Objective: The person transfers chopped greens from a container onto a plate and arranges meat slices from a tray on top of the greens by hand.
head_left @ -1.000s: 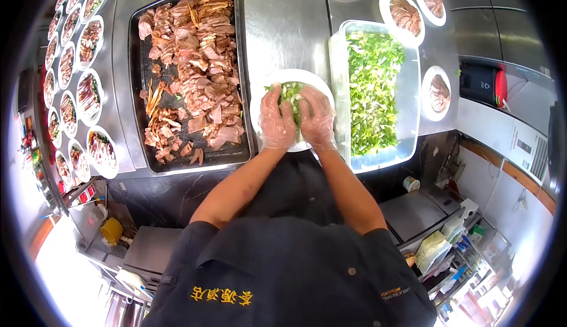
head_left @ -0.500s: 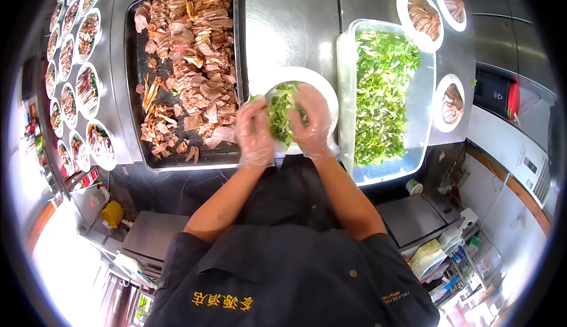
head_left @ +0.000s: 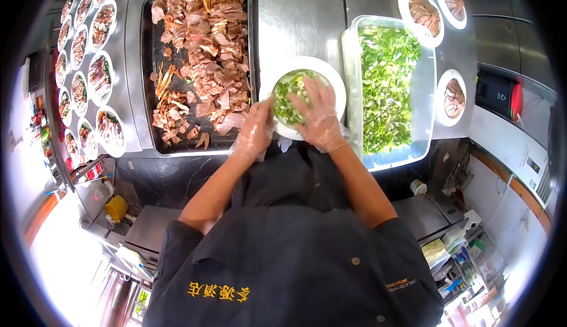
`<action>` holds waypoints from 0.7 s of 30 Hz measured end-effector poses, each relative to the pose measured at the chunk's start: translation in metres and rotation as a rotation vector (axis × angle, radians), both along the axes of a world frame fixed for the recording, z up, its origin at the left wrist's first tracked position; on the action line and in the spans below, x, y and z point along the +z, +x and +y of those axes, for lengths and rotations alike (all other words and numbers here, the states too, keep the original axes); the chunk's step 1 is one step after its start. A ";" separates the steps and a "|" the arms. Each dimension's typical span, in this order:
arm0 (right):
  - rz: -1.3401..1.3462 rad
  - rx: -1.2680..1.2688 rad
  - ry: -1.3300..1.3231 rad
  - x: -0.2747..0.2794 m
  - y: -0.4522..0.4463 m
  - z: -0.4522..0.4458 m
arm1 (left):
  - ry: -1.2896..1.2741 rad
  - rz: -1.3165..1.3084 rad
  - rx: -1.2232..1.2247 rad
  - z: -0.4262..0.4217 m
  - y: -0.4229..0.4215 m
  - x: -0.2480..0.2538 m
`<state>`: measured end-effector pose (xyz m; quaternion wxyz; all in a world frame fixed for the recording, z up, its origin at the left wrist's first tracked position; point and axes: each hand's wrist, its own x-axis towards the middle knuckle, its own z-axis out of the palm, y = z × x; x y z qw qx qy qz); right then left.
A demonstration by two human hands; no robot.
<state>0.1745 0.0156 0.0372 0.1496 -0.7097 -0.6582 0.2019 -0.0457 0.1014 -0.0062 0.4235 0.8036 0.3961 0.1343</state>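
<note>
Between tray and tub on the table, greens now lie in the plate, not bunched between both hands like 0.5 s ago, right hand on them, fingers splayed, left hand at the plate's left rim, can't tell if its fingers clamp it.

You're in a commercial kitchen by the look of it: stainless counter, rows of near-identical white plates of sliced meat at upper left, more at upper right, a big black tray heaped with meat left of centre, a clear tub of chopped greens right of centre. You're wearing clear gloves and a dark jacket with yellow lettering.
</note>
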 end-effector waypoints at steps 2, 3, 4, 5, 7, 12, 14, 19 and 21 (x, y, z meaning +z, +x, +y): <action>0.003 -0.042 0.037 -0.007 -0.001 -0.006 | 0.013 -0.002 0.059 0.001 0.010 -0.001; 0.009 -0.083 0.075 -0.013 -0.001 -0.007 | -0.016 0.024 0.085 0.000 0.017 0.002; -0.005 -0.077 0.128 -0.018 -0.001 -0.007 | -0.017 -0.050 0.116 0.000 0.028 0.002; 0.005 -0.067 0.135 -0.016 -0.001 -0.008 | -0.018 -0.123 0.144 -0.001 0.037 0.001; 0.071 -0.056 0.184 -0.007 -0.003 -0.012 | -0.003 -0.210 0.127 0.006 0.041 0.028; -0.190 0.097 0.112 -0.025 -0.002 -0.018 | 0.396 -0.178 0.176 0.037 -0.022 0.043; -0.161 0.012 0.187 -0.033 -0.001 -0.016 | 0.355 -0.131 0.282 0.053 -0.070 0.023; -0.158 0.012 0.276 -0.023 -0.012 -0.020 | 0.583 0.229 0.505 0.109 -0.201 0.013; -0.117 -0.018 0.278 -0.017 -0.020 -0.024 | 0.445 0.320 0.188 0.134 -0.214 0.042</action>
